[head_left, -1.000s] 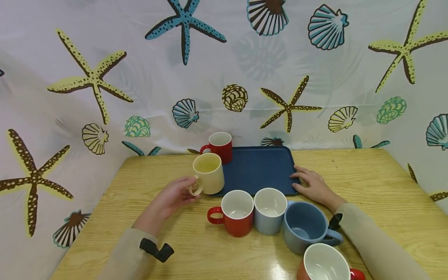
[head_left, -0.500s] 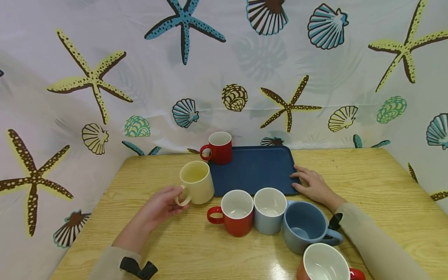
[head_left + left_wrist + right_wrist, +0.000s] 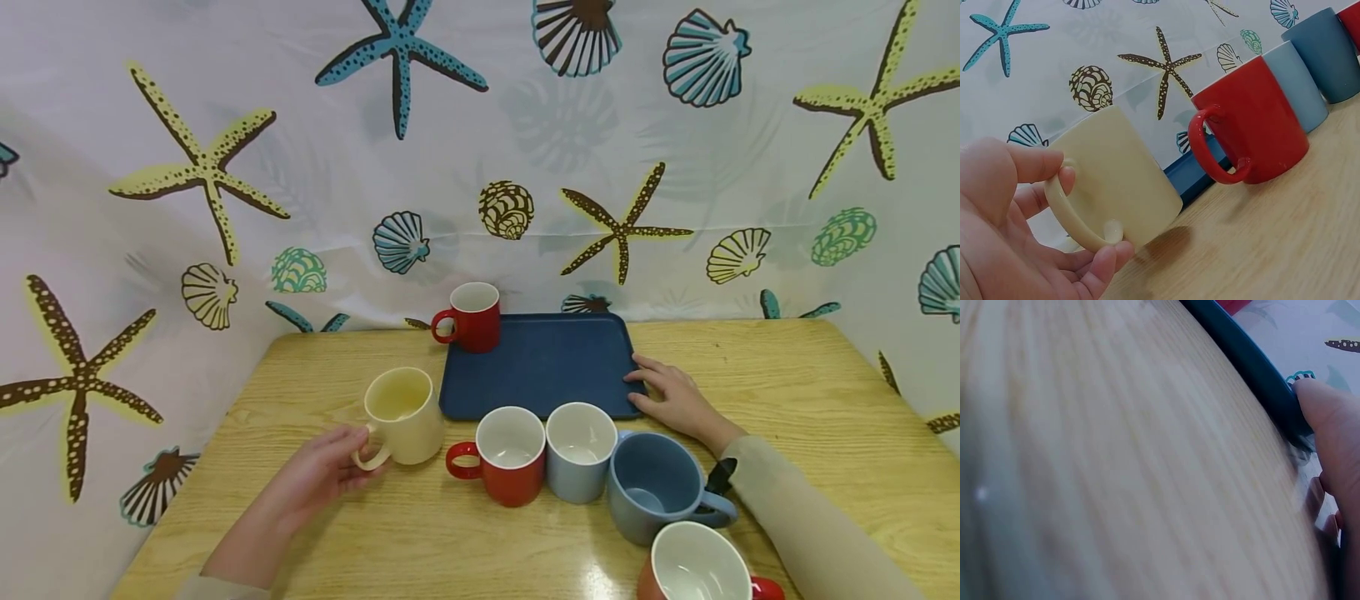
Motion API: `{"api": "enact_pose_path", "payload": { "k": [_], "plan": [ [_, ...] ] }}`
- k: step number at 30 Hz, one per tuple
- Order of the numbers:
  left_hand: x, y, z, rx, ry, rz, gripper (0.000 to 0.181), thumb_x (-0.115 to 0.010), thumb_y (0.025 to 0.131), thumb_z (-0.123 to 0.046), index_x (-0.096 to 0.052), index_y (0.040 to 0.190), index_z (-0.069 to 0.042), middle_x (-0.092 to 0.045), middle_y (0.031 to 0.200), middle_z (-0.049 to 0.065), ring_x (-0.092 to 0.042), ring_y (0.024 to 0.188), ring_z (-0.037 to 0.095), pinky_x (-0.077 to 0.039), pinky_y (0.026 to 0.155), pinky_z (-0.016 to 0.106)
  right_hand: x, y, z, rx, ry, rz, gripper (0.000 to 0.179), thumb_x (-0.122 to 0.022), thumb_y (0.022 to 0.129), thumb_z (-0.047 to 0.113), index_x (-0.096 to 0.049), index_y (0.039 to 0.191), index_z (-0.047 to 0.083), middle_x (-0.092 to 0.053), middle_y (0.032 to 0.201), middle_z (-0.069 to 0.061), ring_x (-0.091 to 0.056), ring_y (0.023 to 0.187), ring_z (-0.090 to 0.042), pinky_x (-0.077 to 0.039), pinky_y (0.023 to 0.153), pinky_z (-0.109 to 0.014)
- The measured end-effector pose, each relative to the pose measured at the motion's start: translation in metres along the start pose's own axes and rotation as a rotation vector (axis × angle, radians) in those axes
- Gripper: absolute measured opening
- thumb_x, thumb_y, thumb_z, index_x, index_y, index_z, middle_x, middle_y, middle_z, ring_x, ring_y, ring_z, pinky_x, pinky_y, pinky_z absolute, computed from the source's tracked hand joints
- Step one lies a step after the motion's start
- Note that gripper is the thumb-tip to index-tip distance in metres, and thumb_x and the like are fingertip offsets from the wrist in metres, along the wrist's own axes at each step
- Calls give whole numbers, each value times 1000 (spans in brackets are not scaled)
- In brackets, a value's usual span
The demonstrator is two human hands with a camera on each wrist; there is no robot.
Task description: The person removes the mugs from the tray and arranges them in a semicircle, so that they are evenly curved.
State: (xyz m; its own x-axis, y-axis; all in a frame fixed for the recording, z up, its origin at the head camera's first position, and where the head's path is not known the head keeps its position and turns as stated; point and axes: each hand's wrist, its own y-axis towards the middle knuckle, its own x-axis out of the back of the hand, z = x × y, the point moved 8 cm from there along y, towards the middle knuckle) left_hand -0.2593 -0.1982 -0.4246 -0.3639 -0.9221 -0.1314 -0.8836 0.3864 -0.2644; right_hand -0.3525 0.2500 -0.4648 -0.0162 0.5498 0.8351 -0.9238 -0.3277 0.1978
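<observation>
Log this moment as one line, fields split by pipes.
Left hand: holds cream mug by handle, off blue tray | Right hand: touches tray's right edge | On tray: one red mug, far left corner

Compared with a second ago, we see the cream mug (image 3: 405,429) shifted toward the left and near edges of the desk (image 3: 300,379). Then it covered the near-left corner of the navy tray (image 3: 540,367); now we see that corner and the tray's left edge uncovered. We find the left hand (image 3: 322,467) moved along with the mug. Its sleeve (image 3: 225,588) has slid mostly below the head view, and its black wrist strap has left that view.
</observation>
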Motion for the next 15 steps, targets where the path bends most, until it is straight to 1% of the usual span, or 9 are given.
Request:
{"api": "enact_pose_path", "payload": {
  "k": [3,7,11,15],
  "plan": [
    [1,-9,4,8,0,-5,17,-48,98,-24,-55,87,-14,-56,88,2,-63,95,21,-47,79,31,0,0,1,2,1,-3,34,-61,90,30,-61,119,12,-32,146,-15,-30,129,-38,-14,102,-60],
    [1,-20,12,31,-17,-19,17,-47,98,-24,-56,87,-14,-58,90,3,-62,94,21,-47,77,30,1,-1,3,10,4,-6,34,-61,90,30,-61,119,12,-33,146,-15,-30,128,-39,-15,102,-60],
    [-2,-30,18,42,-52,-4,16,-47,98,-23,-58,90,-16,-57,93,3,-62,94,22,-47,77,28,1,0,2,13,5,-4,34,-61,90,30,-61,119,12,-33,146,-16,-30,128,-39,-14,102,-60],
    [-7,-37,20,26,-64,16,17,-48,98,-22,-60,88,-16,-58,97,2,-62,96,23,-46,78,28,1,0,1,12,4,-6,34,-61,90,30,-61,119,12,-33,146,-16,-30,128,-39,-15,102,-60]
  ]
}}
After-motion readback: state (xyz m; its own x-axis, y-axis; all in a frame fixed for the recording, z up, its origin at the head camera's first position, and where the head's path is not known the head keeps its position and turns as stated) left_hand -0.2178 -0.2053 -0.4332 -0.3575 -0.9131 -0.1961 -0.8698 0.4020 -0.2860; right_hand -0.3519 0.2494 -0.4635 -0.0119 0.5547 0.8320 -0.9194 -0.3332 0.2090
